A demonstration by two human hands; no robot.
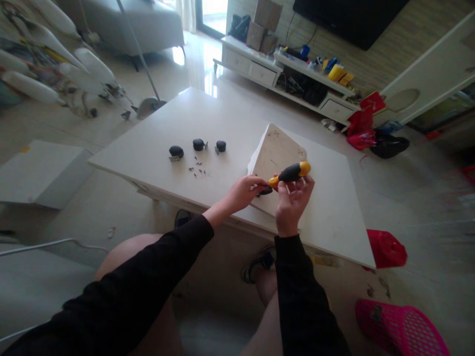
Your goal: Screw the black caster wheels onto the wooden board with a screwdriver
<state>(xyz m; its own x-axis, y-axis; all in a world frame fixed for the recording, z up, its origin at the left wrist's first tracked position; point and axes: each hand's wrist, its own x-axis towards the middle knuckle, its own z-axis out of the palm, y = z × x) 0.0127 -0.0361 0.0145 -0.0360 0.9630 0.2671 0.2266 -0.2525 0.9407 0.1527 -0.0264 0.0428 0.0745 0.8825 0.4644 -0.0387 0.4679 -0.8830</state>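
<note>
My right hand (291, 202) is wrapped round a yellow-and-black screwdriver (292, 172), whose handle end tilts up to the right and tip points left. At that tip, my left hand (243, 192) has its fingers pinched together; what they hold is too small to make out. Just below the fingertips a black caster (266, 191) sits at the near edge of a white panel-like piece (280, 153), partly hidden by my hands. Left of it on the table stand three loose casters: one (176, 152), another (198, 144) and a third (221, 146). Several small screws (199, 164) lie scattered near them.
The white table (148, 148) stands before my knees. A pink mesh basket (404, 326) and a red object (386, 248) are at the right on the floor. A white box (52, 173) lies at the left. A cluttered TV cabinet (252, 66) stands behind.
</note>
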